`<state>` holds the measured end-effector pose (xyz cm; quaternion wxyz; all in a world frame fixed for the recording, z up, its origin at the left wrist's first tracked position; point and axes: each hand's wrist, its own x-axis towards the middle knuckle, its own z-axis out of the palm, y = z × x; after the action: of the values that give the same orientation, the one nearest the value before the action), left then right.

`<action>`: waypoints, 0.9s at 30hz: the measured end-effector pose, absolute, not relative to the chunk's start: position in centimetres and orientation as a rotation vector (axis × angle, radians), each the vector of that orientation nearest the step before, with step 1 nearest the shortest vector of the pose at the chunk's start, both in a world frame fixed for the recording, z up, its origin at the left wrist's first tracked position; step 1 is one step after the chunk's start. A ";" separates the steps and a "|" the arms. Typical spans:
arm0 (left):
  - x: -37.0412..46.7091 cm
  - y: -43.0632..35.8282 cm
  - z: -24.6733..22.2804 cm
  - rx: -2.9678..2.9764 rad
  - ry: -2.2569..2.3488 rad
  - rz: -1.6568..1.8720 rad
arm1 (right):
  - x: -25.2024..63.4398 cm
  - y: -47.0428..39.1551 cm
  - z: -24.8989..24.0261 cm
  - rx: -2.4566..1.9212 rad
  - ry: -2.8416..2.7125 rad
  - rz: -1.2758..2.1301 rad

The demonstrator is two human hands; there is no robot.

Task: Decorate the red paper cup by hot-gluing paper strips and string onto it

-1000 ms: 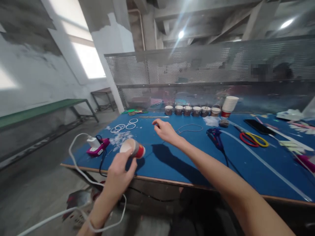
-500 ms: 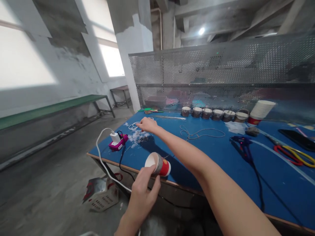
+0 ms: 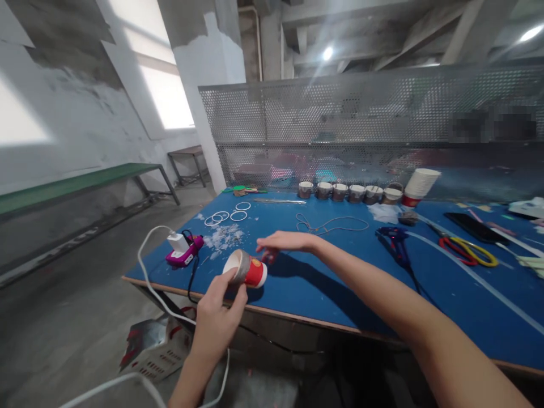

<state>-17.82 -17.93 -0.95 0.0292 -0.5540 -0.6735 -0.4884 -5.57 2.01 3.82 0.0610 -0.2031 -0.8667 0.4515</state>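
Note:
Low over the table's front edge, my left hand (image 3: 217, 309) grips a red-and-white paper cup (image 3: 255, 273) near its rim. The cup lies tilted on its side, mouth toward the left, with a grey band wrapped around its upper part. My right hand (image 3: 284, 242) hovers just beyond the cup's base, fingers loosely apart, and nothing shows in them. White scraps (image 3: 226, 239) are strewn on the table behind the cup. Farther back lie several white rings (image 3: 238, 216).
A purple power strip (image 3: 185, 253) with a white plug stands at the left edge. On the right lie a blue glue gun (image 3: 395, 243), scissors (image 3: 471, 253) and a phone (image 3: 476, 226). Several banded cups (image 3: 339, 192) and a cup stack (image 3: 420, 184) line the back. Grey cord (image 3: 340, 221) lies mid-table.
My right hand has drawn back from the white rings and scraps to the cup's base. The left hand still holds the cup, and the view has turned slightly right.

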 end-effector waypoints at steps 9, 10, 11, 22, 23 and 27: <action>-18.1 -12.8 0.6 -2.060 -2.197 -1.766 | 3.8 3.4 3.4 -0.666 -2.203 1.483; -17.8 -12.1 0.7 -2.096 -2.215 -1.792 | 4.5 3.6 3.2 -0.693 -2.169 1.446; -17.5 -11.4 0.7 -2.115 -2.234 -1.819 | 5.1 3.8 2.8 -0.719 -2.146 1.412; -13.6 -4.0 1.2 -2.494 -2.200 -1.685 | 7.7 2.1 0.7 -0.725 -2.050 1.129; -13.4 -3.5 1.2 -2.526 -2.196 -1.669 | 7.7 1.9 0.7 -0.690 -2.069 1.157; -12.5 -2.3 1.0 -2.630 -2.238 -1.602 | 7.8 1.9 0.1 -0.723 -2.070 1.118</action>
<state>-12.52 -2.27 1.00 -0.3264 -0.6531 -0.5557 -0.3977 7.80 1.91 0.13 0.3338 -0.2771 -0.7928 0.4282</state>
